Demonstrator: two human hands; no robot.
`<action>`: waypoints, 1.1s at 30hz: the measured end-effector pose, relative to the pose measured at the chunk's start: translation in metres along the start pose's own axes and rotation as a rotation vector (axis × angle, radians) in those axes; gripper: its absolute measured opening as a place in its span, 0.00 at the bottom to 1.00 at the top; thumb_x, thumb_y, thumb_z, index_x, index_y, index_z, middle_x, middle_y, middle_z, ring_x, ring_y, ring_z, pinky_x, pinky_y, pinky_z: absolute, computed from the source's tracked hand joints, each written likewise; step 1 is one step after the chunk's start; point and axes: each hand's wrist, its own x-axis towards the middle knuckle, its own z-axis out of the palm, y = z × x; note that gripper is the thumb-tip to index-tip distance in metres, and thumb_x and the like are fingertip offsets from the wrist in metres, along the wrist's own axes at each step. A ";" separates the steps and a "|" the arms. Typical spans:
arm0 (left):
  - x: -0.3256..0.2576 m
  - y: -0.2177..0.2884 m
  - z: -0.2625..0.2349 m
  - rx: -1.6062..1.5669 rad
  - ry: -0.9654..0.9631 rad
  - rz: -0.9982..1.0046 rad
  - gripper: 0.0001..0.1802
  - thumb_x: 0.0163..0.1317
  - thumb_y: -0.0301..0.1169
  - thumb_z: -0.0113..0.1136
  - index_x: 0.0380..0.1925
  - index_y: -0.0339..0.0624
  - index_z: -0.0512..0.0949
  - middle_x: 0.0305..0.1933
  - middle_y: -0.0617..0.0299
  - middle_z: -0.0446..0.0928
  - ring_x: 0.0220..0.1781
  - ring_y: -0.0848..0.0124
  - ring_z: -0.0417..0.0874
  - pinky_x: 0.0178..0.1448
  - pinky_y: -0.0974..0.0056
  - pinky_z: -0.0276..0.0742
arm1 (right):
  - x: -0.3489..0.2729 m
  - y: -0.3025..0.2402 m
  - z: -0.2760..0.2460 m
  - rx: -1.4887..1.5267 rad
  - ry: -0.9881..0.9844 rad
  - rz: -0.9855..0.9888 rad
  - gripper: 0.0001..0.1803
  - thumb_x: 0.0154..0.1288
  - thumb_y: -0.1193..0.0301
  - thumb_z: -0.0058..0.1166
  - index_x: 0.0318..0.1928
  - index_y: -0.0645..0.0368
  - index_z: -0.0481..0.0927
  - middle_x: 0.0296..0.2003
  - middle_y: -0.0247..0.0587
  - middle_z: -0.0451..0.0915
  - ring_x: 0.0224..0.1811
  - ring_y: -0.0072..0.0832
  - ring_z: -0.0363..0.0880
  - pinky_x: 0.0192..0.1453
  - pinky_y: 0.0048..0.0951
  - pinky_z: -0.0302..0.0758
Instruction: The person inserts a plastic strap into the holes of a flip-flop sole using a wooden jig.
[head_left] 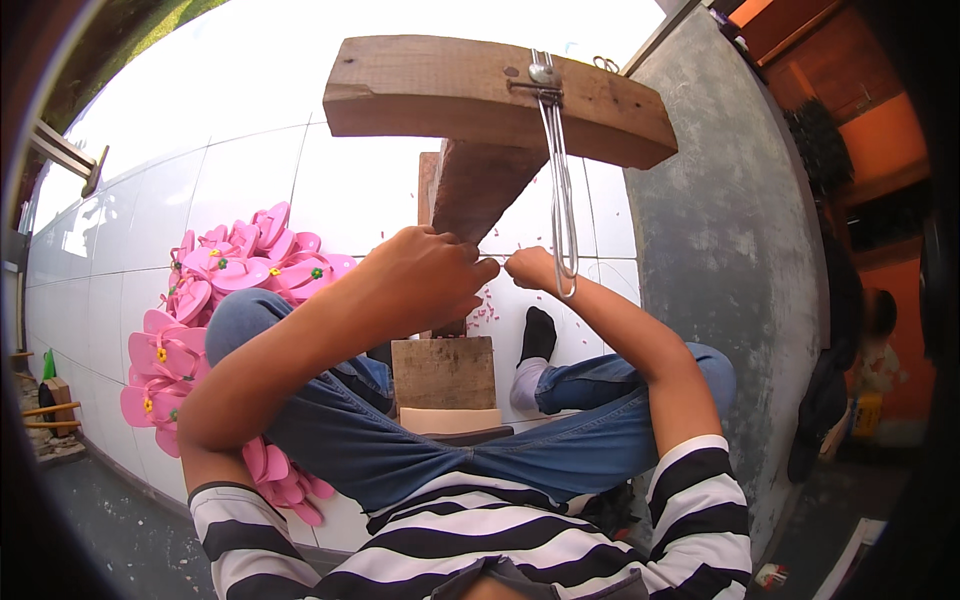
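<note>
A wooden T-shaped stand rises in front of me, its crossbar at the top and its post going down to a wooden base block. A long metal wire loop hangs from a screw on the crossbar. My left hand is closed against the post; whatever it holds is hidden. My right hand is pinched shut beside the wire loop's lower end, fingertips meeting my left hand's. What sits between the fingers is too small to tell.
A pile of pink flip-flops with flower trims lies on the white tiled floor at my left. Small pink scraps dot the tiles near the post. A grey concrete wall stands at right. My knees in jeans flank the base.
</note>
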 end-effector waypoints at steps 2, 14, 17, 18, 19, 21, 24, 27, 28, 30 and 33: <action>-0.001 0.000 0.005 -0.014 -0.057 -0.033 0.18 0.60 0.42 0.66 0.41 0.40 0.79 0.39 0.52 0.82 0.43 0.56 0.86 0.51 0.55 0.78 | 0.018 -0.010 0.034 0.095 0.089 0.049 0.06 0.56 0.72 0.56 0.31 0.59 0.85 0.32 0.49 0.86 0.37 0.47 0.86 0.37 0.46 0.83; -0.004 -0.001 0.012 -0.068 -0.081 -0.035 0.19 0.61 0.42 0.66 0.45 0.41 0.77 0.38 0.53 0.82 0.43 0.55 0.86 0.50 0.54 0.78 | 0.030 -0.057 0.122 0.351 0.497 0.236 0.06 0.61 0.74 0.52 0.36 0.63 0.78 0.37 0.50 0.80 0.40 0.47 0.83 0.42 0.44 0.82; -0.005 -0.001 0.012 -0.077 -0.100 -0.050 0.20 0.61 0.43 0.66 0.45 0.41 0.77 0.38 0.53 0.82 0.43 0.55 0.86 0.50 0.54 0.78 | 0.024 -0.064 0.108 0.410 0.431 0.268 0.08 0.59 0.73 0.55 0.38 0.63 0.77 0.37 0.51 0.79 0.41 0.48 0.83 0.43 0.47 0.81; -0.005 -0.001 0.012 -0.071 -0.110 -0.061 0.20 0.61 0.43 0.66 0.45 0.41 0.77 0.38 0.53 0.82 0.43 0.55 0.86 0.49 0.54 0.78 | 0.023 -0.067 0.102 0.448 0.439 0.281 0.09 0.59 0.72 0.55 0.40 0.64 0.77 0.38 0.52 0.79 0.41 0.49 0.82 0.44 0.48 0.81; -0.004 -0.001 0.011 -0.064 -0.117 -0.065 0.20 0.62 0.43 0.66 0.45 0.41 0.77 0.38 0.53 0.82 0.43 0.55 0.86 0.49 0.53 0.78 | 0.022 -0.066 0.102 0.484 0.449 0.300 0.11 0.59 0.72 0.56 0.41 0.64 0.77 0.38 0.52 0.79 0.42 0.49 0.82 0.45 0.48 0.81; -0.005 -0.001 0.012 -0.064 -0.137 -0.079 0.20 0.62 0.44 0.65 0.45 0.40 0.77 0.38 0.53 0.82 0.44 0.56 0.86 0.49 0.53 0.78 | 0.022 -0.069 0.102 0.465 0.424 0.220 0.11 0.60 0.72 0.54 0.43 0.64 0.77 0.39 0.53 0.80 0.42 0.50 0.82 0.46 0.49 0.81; -0.002 -0.002 0.014 -0.073 -0.145 -0.088 0.20 0.62 0.44 0.65 0.45 0.40 0.78 0.39 0.53 0.83 0.45 0.56 0.86 0.50 0.53 0.78 | 0.023 -0.060 0.115 0.461 0.464 0.163 0.12 0.62 0.71 0.52 0.44 0.63 0.77 0.40 0.55 0.80 0.42 0.51 0.82 0.45 0.49 0.80; -0.005 -0.004 0.017 -0.059 -0.154 -0.113 0.20 0.63 0.44 0.65 0.46 0.41 0.78 0.39 0.53 0.83 0.45 0.56 0.86 0.51 0.53 0.78 | 0.025 -0.064 0.109 0.394 0.491 0.059 0.12 0.62 0.70 0.50 0.43 0.63 0.78 0.39 0.56 0.82 0.42 0.50 0.83 0.42 0.50 0.81; -0.004 -0.003 0.017 -0.060 -0.158 -0.119 0.20 0.63 0.44 0.65 0.46 0.41 0.78 0.39 0.53 0.83 0.45 0.56 0.86 0.51 0.53 0.78 | 0.025 -0.063 0.109 0.359 0.478 0.026 0.11 0.62 0.70 0.51 0.43 0.63 0.78 0.37 0.56 0.82 0.42 0.50 0.83 0.41 0.50 0.81; -0.004 -0.003 0.017 -0.062 -0.170 -0.126 0.20 0.63 0.44 0.65 0.46 0.41 0.78 0.40 0.53 0.83 0.46 0.56 0.86 0.52 0.53 0.78 | 0.028 -0.063 0.109 0.311 0.450 -0.006 0.12 0.60 0.70 0.52 0.43 0.62 0.78 0.36 0.56 0.82 0.41 0.50 0.84 0.40 0.50 0.81; -0.003 -0.003 0.017 -0.068 -0.179 -0.118 0.20 0.63 0.44 0.65 0.46 0.41 0.78 0.40 0.53 0.83 0.46 0.56 0.86 0.53 0.52 0.78 | 0.032 -0.060 0.111 0.302 0.351 0.032 0.13 0.58 0.69 0.55 0.43 0.60 0.80 0.35 0.55 0.83 0.39 0.50 0.85 0.39 0.49 0.82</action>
